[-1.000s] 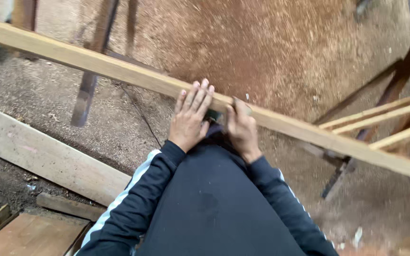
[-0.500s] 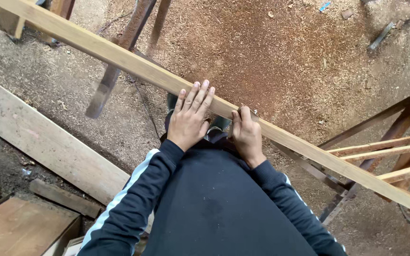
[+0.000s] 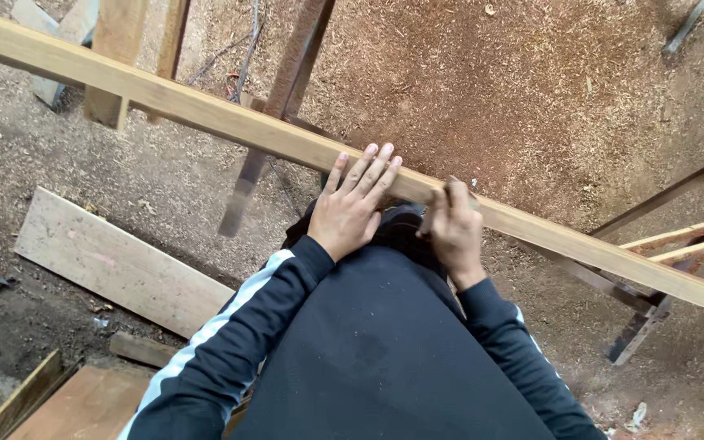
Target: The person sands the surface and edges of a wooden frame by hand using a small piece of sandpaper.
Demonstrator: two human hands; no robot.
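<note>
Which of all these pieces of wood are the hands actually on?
The long pale beam crossing the picture, raised off the ground; the others lie or lean untouched.

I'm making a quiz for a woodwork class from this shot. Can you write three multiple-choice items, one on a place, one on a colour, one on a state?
1. Where does the left hand rest?
A. On the long plank
B. On the ground
C. On a hammer

2. What colour is the stripe on the left sleeve?
A. Red
B. White
C. Yellow

3. How is the right hand?
A. Flat and spread
B. Hanging free of the wood
C. Curled at the plank's edge

Answers:
1. A, its spread fingers lie on the long plank.
2. B, a white stripe runs down the dark sleeve.
3. C, its fingers bend over the plank's near edge; what they hold is hidden.
</note>
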